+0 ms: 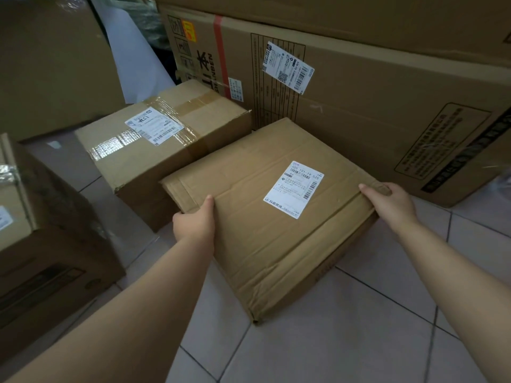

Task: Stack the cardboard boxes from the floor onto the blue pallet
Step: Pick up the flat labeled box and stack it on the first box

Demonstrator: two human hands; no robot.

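At nine o'clock a dark-printed carton (47, 244) stands on the tiled floor (345, 327). Toward eleven o'clock sits a taped box (166, 139) bearing a white label. The left hand (195, 222) clasps the flat box (276, 205) at its left edge, thumb on top, fingers hidden beneath. That flat box fills the centre, tilted, just beside the taped one. At three o'clock the right hand (392, 203) clamps its right edge. Behind, at one o'clock, looms a large printed carton (373, 106).
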